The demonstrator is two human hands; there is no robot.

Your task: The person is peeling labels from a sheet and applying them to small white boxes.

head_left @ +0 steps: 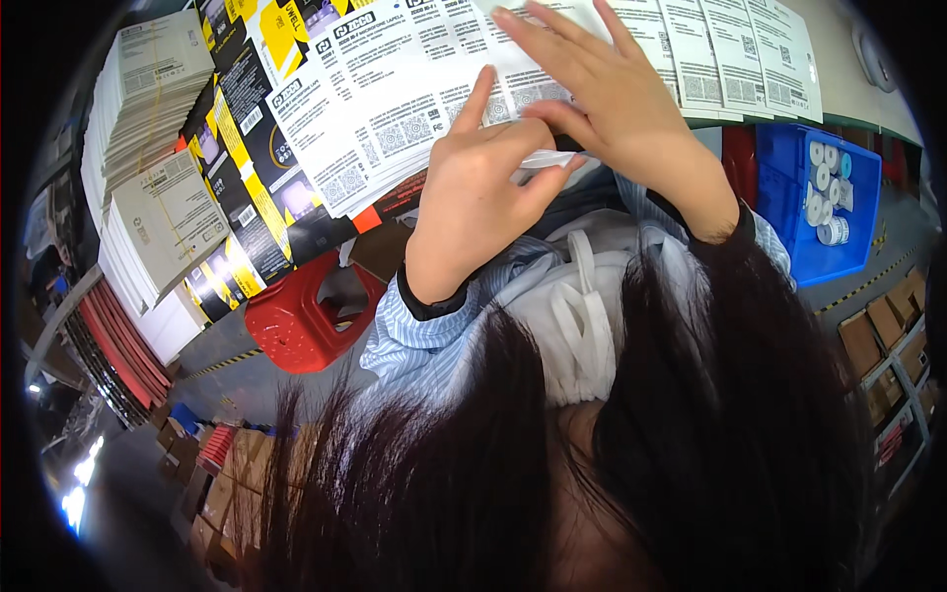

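A fanned row of white printed carton sheets (414, 109) lies across the table in front of me. My left hand (473, 197) is closed, pinching a small white strip (546, 158) between thumb and fingers at the sheets' near edge. My right hand (617, 94) lies just above and to the right of it, its fingers spread flat over the white sheets and its thumb near the strip. Both wrists come out of dark cuffs on striped blue sleeves. My dark hair hides the lower part of the view.
Stacks of white flat cards (148, 89) and black-and-yellow flattened cartons (237, 148) lie at the left. A red plastic stool (296, 316) stands below the table. A blue bin (789, 247) with white rolls sits at the right, and cardboard boxes (878, 335) beyond it.
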